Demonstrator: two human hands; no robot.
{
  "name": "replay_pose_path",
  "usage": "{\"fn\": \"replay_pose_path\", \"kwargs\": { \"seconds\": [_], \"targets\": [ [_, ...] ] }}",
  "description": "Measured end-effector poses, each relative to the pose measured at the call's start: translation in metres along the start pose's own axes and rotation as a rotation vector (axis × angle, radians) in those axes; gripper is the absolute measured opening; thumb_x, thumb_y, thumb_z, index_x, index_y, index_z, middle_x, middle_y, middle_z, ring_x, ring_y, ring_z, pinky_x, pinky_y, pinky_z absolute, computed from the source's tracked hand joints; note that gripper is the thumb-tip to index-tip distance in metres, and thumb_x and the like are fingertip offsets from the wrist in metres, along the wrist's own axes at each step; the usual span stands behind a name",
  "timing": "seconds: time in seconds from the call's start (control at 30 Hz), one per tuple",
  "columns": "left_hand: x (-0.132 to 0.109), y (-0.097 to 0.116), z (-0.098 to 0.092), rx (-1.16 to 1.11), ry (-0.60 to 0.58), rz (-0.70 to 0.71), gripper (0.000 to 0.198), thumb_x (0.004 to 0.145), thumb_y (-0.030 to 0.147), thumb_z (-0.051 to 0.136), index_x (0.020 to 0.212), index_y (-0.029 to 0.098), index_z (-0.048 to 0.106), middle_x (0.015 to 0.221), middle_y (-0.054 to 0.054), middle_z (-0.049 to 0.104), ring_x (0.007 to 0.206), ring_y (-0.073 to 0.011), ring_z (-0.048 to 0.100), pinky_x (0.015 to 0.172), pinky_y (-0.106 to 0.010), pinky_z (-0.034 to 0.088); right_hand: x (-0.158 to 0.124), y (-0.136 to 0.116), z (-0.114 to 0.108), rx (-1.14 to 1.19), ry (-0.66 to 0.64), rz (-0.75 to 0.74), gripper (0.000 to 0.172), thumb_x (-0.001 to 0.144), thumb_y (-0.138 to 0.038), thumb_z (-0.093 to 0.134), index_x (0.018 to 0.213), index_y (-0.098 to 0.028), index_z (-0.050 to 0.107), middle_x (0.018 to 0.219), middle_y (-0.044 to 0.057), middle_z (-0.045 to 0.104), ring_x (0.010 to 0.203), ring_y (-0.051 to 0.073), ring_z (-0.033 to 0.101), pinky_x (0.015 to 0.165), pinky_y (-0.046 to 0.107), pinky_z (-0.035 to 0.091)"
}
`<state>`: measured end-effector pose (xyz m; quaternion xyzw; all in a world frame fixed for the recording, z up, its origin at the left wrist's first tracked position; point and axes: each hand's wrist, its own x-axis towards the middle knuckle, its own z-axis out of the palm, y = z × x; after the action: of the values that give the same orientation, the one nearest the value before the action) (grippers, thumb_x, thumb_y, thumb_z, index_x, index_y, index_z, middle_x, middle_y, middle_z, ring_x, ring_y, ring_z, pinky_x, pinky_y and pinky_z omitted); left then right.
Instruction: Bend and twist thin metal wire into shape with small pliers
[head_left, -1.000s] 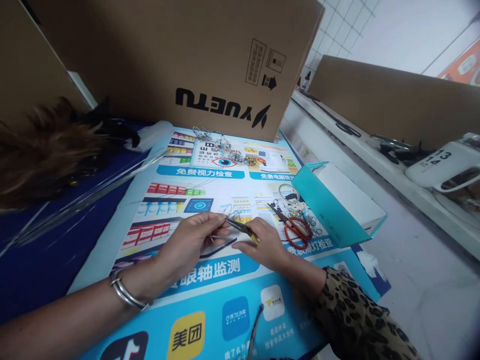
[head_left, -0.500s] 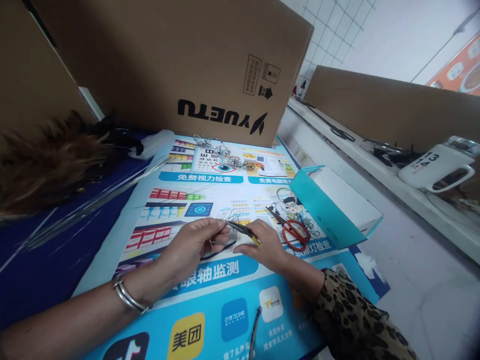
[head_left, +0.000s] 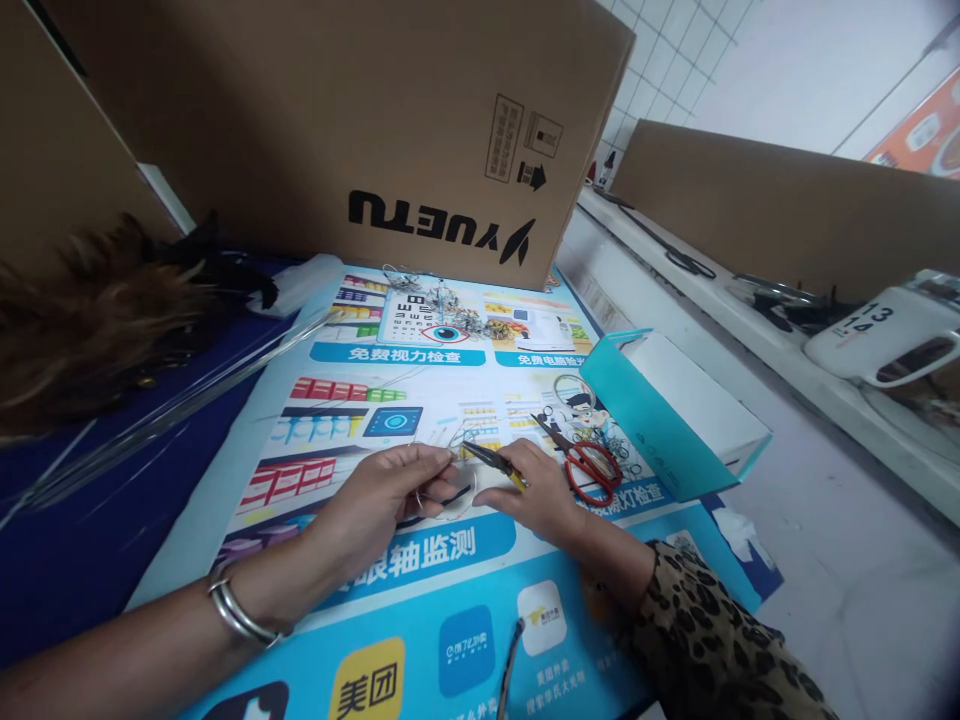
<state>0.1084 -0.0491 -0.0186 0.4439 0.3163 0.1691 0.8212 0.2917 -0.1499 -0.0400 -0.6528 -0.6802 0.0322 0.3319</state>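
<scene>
Leftward, my left hand (head_left: 386, 492): pinched closed on thin wire (head_left: 475, 487), beside the pliers (head_left: 487, 457).
My right hand (head_left: 538, 495): curled closed around the pliers.
Scissors (head_left: 574, 451): right of the pliers.

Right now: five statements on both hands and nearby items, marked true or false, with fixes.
The right hand holds yellow-handled dark metal pliers. True.
A silver metal bangle circles the wrist of the left hand. True.
Red-handled metal scissors lie between the right hand and the turquoise-and-white rectangular box. True.
The left hand grips the scissors. False: neither hand touches them.
The right hand touches the box. False: the two are apart.
</scene>
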Motion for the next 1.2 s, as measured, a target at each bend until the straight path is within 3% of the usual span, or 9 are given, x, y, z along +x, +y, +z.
{"fn": "replay_pose_path", "kwargs": {
  "seconds": [0.33, 0.67, 1.2],
  "targets": [
    [-0.010, -0.007, 0.007, 0.097, -0.077, -0.028, 0.024, 0.079, 0.037, 0.061, 0.075, 0.013, 0.063, 0.059, -0.002, 0.060, 0.053, -0.0097, 0.051, 0.050, -0.019, 0.039, 0.000, -0.001, -0.004, 0.100, 0.014, -0.007, 0.042, 0.070, -0.051, 0.066, 0.095, -0.019, 0.055, 0.084, 0.004, 0.057, 0.081, 0.018, 0.053, 0.071, 0.028, 0.043],
    [-0.010, -0.003, 0.006, 0.062, -0.073, 0.011, 0.025, 0.081, 0.037, 0.057, 0.071, 0.014, 0.062, 0.052, 0.001, 0.054, 0.047, -0.0089, 0.044, 0.047, -0.020, 0.034, 0.002, -0.009, -0.014, 0.187, -0.063, 0.121, 0.027, 0.077, -0.041, 0.062, 0.088, -0.018, 0.056, 0.079, 0.002, 0.054, 0.075, 0.015, 0.051, 0.066, 0.025, 0.042],
    [-0.011, -0.002, 0.007, 0.160, -0.138, -0.027, 0.024, 0.078, 0.035, 0.061, 0.066, 0.014, 0.064, 0.049, 0.001, 0.054, 0.042, -0.0072, 0.042, 0.045, -0.020, 0.028, 0.003, -0.010, -0.014, 0.159, -0.086, 0.066, 0.024, 0.079, -0.041, 0.059, 0.084, -0.018, 0.054, 0.079, 0.003, 0.054, 0.077, 0.016, 0.051, 0.067, 0.026, 0.040]
  ]
}}
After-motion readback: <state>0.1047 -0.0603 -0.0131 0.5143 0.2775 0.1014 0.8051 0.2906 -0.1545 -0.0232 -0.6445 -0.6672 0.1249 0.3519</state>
